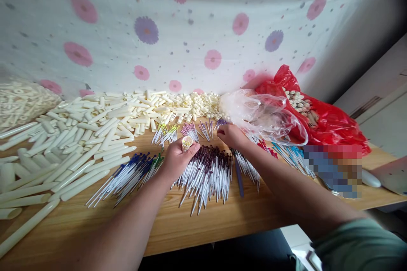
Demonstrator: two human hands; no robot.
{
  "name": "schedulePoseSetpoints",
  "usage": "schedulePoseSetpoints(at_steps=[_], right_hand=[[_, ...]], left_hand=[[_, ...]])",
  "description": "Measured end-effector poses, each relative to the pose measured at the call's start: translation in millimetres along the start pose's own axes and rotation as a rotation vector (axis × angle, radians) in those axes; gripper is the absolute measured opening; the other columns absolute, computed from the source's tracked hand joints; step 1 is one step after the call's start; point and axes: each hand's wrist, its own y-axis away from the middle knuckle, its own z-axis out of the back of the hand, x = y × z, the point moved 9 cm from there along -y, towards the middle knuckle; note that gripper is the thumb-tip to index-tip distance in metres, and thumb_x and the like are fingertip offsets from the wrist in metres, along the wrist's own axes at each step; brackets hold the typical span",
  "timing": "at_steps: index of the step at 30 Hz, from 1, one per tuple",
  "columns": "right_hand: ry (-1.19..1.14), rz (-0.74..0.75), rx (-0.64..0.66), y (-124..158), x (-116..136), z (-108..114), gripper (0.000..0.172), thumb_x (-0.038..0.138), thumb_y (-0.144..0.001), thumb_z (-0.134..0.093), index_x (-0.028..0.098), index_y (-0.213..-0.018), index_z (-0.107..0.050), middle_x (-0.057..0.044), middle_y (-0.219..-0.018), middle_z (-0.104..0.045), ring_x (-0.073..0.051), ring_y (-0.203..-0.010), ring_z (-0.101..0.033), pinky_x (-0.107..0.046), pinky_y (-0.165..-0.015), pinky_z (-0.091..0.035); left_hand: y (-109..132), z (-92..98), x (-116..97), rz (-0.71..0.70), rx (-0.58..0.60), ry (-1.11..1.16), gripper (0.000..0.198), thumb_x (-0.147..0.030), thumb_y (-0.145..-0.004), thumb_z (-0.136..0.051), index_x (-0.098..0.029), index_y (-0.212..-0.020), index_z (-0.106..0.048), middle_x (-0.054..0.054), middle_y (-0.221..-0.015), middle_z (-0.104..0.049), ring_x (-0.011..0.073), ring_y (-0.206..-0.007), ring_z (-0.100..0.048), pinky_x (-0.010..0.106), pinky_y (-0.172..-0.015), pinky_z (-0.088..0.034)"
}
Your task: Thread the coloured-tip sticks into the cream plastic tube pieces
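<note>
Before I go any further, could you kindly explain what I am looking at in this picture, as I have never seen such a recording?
There is no machine here: a person works with two bare hands. The single picture comes from a camera worn on the person's head, looking forward and down. The left hand grips a small cream tube upright. The right hand reaches among thin purple-tipped refills; whether it grips one cannot be told. On the wooden table lie cream barrels, blue-tipped refills, a clear bag and a red bag. A flowered cloth hangs behind.
</note>
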Motion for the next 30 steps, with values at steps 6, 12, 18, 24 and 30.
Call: schedulePoseSetpoints(at_steps=[6, 12, 18, 24, 30], right_hand=[[0.037, -0.202, 0.051, -53.4, -6.6, -33.4, 0.022, 0.019, -0.076, -0.058, 0.011, -0.095, -0.064, -0.012, -0.091, -0.069, -0.021, -0.082, -0.065, -0.030, -0.071, -0.046], [-0.042, -0.288, 0.019, -50.2, -14.5, -26.0, 0.024, 0.012, -0.066, -0.060, 0.010, -0.090, -0.063, -0.018, -0.095, -0.068, -0.029, -0.091, -0.064, -0.033, -0.074, -0.046], [-0.343, -0.206, 0.024, -7.6, 15.7, -5.5, 0.030, 0.013, -0.070, -0.051, 0.016, -0.100, -0.052, -0.002, -0.071, -0.066, -0.013, -0.058, -0.062, -0.021, -0.053, -0.044], [-0.764, 0.031, 0.024, 39.1, 76.3, 1.1, 0.024, 0.011, -0.064, -0.054, 0.019, -0.086, -0.048, 0.007, -0.058, -0.053, -0.007, -0.049, -0.049, -0.017, -0.045, -0.035], [-0.804, 0.167, 0.070, 52.9, 91.1, -4.1, 0.032, 0.008, -0.065, -0.055, 0.020, -0.094, -0.047, 0.009, -0.058, -0.053, -0.006, -0.049, -0.046, -0.016, -0.047, -0.035]], left_hand=[[0.4, 2.7, -1.7, -0.013, -0.011, -0.004, 0.025, -0.034, -0.080, -0.057, -0.016, -0.064, -0.054, -0.003, -0.060, -0.048, 0.0121, -0.060, -0.045, 0.025, -0.062, -0.035], [0.7, 2.4, -1.9, -0.005, -0.003, -0.011, 0.026, -0.035, -0.080, -0.057, -0.016, -0.063, -0.054, -0.004, -0.058, -0.047, 0.0112, -0.058, -0.043, 0.026, -0.060, -0.034], [1.5, 3.1, 15.3, 0.150, -0.103, 0.135, 0.024, -0.038, -0.075, -0.062, -0.015, -0.069, -0.062, -0.002, -0.060, -0.054, 0.0111, -0.056, -0.048, 0.025, -0.059, -0.040], [7.4, -8.3, 36.2, 0.376, -0.251, 0.538, 0.030, -0.035, -0.057, -0.078, -0.013, -0.076, -0.066, 0.001, -0.068, -0.064, 0.0116, -0.060, -0.057, 0.027, -0.061, -0.047], [7.8, -2.0, 30.9, 0.384, -0.282, 0.628, 0.023, -0.029, -0.060, -0.076, -0.013, -0.069, -0.064, -0.004, -0.054, -0.055, 0.0065, -0.049, -0.047, 0.021, -0.051, -0.038]])
